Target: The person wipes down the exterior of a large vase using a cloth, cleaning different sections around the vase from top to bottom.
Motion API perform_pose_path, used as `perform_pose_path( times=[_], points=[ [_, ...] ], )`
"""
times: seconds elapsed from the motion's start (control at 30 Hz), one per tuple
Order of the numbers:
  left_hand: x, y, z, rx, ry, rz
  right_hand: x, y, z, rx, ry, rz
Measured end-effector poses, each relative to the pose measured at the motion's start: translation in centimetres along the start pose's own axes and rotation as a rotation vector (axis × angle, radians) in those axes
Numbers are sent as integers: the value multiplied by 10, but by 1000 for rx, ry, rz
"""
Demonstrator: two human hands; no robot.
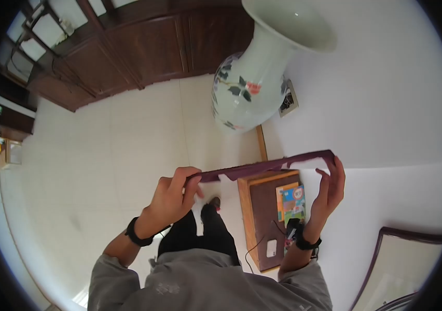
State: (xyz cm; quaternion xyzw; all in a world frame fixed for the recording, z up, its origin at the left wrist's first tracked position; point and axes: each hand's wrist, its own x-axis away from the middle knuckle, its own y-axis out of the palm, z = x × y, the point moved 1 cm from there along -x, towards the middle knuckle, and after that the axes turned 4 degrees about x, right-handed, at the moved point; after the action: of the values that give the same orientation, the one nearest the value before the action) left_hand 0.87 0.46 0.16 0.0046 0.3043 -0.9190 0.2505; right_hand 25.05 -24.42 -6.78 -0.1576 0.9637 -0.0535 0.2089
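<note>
A dark purple cloth (247, 169) is stretched in a narrow strip between my two hands, in front of my body. My left hand (177, 193) pinches its left end between thumb and fingers. The cloth's other end wraps over the fingertips of my right hand (331, 189), whose thumb stands a little apart from it. Beyond the cloth is a large white porcelain vase (262, 85) painted with red flowers and dark leaves. Neither hand touches the vase.
Below the cloth is a brown-topped wooden cabinet (262, 207) with colourful books (293, 202), a white phone-like item (271, 248) and cables. Dark wooden cupboards (148, 49) line the far side. A wall socket box (288, 101) is beside the vase. A framed panel (402, 269) stands at lower right.
</note>
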Motion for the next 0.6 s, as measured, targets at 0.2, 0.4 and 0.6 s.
perform_pose_path(
  times=[0.2,0.4,0.6],
  points=[
    [-172,97,-18,-92,582,296,-157,-21,44,232,-211,-20],
    [-290,158,-79,-192,691,447,-225,6,104,357,-204,-48],
    [-375,247,-162,-78,587,430,-277,76,236,252,-203,-32]
  ],
)
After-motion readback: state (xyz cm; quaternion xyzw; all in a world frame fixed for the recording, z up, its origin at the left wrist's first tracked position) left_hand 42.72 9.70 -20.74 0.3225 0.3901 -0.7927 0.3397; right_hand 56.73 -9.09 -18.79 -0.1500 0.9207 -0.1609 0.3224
